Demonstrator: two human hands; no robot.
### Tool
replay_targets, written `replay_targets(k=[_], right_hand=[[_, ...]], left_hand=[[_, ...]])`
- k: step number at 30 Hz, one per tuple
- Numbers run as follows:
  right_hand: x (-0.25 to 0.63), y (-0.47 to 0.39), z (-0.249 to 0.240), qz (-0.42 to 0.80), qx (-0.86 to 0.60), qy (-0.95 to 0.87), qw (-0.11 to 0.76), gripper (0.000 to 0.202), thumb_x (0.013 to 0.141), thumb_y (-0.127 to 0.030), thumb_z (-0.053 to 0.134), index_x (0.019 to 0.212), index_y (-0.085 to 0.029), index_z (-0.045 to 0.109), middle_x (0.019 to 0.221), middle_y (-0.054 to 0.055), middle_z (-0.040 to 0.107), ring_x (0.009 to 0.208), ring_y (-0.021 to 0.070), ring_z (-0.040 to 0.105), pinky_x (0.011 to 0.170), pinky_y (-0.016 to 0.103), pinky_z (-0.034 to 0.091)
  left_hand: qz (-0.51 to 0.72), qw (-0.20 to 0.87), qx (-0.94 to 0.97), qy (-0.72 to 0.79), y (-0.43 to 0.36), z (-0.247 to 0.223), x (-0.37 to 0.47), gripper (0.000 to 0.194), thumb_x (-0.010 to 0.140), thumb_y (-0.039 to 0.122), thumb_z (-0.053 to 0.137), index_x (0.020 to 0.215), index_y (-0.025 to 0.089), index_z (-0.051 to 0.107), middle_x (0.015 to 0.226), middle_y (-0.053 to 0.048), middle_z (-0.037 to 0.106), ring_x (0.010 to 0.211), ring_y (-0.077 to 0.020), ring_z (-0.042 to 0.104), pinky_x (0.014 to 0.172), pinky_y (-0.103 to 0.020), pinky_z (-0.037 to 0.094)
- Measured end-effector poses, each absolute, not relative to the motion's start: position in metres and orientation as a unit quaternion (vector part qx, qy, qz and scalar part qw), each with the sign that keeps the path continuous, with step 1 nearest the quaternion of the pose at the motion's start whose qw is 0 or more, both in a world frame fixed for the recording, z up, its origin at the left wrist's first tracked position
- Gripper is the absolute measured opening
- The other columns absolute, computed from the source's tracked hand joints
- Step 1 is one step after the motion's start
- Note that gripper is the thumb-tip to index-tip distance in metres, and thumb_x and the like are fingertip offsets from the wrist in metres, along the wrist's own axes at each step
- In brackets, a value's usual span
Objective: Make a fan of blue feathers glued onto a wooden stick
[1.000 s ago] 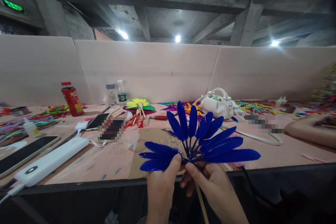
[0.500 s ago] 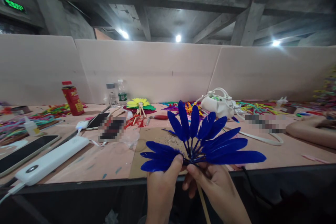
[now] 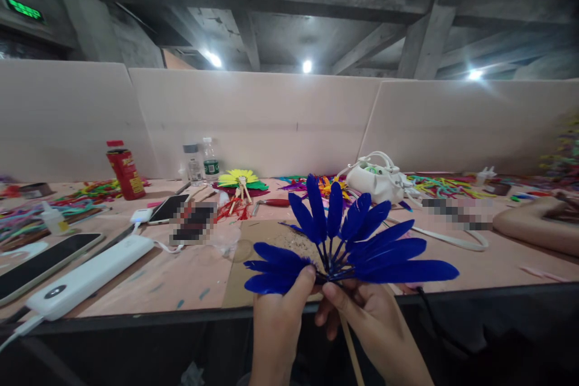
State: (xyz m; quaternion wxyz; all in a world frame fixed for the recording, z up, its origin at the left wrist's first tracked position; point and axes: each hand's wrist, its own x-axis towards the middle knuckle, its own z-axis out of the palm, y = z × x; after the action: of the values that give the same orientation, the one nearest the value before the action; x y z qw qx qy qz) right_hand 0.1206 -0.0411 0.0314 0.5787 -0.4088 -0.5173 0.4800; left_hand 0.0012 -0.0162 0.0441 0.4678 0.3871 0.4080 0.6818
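Blue feathers (image 3: 335,211) fan out from a wooden stick (image 3: 351,347) that slants down below the table edge. My left hand (image 3: 283,313) is closed on the feather quills at the left side, thumb on top, with a few feathers poking out leftward. Around the base of the fan, where the quills meet the stick, my right hand (image 3: 366,313) is closed, its thumb pressing in front. Behind the fan lies a brown cardboard sheet (image 3: 239,283) with dark specks on it. The fingertips behind the quills are partly hidden.
A white power bank (image 3: 90,277) and phone (image 3: 45,265) lie at left. Farther back stand a red bottle (image 3: 126,172), clear bottles (image 3: 210,163), a yellow feather fan (image 3: 242,178) and a white handbag (image 3: 373,181). Another person's arm (image 3: 538,226) rests at right.
The left feathers have shifted very slightly to the right. Both hands keep their hold in nearly the same place.
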Motion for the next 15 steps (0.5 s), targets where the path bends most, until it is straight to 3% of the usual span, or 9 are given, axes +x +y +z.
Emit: replay_targets(k=[8,12,15], right_hand=[[0.121,-0.039,0.021,0.525,-0.365,-0.503,0.581,0.04,0.087,-0.056,0.077,0.086,-0.016,0.074,0.07,0.005,0.072,0.056,0.0124,0.064,0.056,0.024,0.058],[0.125,-0.035,0.013,0.561,-0.327,-0.518,0.556,0.039,0.087,-0.05,0.08,0.11,-0.019,0.072,0.088,0.004,0.074,0.072,0.0159,0.073,0.067,0.027,0.062],[0.127,-0.033,0.012,0.575,-0.326,-0.54,0.521,0.04,0.088,-0.049,0.079,0.114,-0.021,0.069,0.102,0.005,0.073,0.082,0.0173,0.075,0.076,0.031,0.063]], left_hand=[[0.68,0.474,0.375,0.416,-0.017,0.041,0.003,0.017,0.064,0.029,0.082,0.076,0.018,0.08,0.075,-0.005,0.08,0.073,-0.0262,0.075,0.064,-0.032,0.06],[0.692,0.46,0.372,0.414,-0.013,0.038,-0.002,0.015,0.066,0.03,0.081,0.073,0.017,0.079,0.071,-0.004,0.079,0.071,-0.0244,0.073,0.068,-0.032,0.058],[0.713,0.414,0.376,0.424,-0.005,0.03,-0.01,0.015,0.067,0.032,0.083,0.067,0.018,0.077,0.068,-0.003,0.077,0.073,-0.024,0.072,0.07,-0.031,0.057]])
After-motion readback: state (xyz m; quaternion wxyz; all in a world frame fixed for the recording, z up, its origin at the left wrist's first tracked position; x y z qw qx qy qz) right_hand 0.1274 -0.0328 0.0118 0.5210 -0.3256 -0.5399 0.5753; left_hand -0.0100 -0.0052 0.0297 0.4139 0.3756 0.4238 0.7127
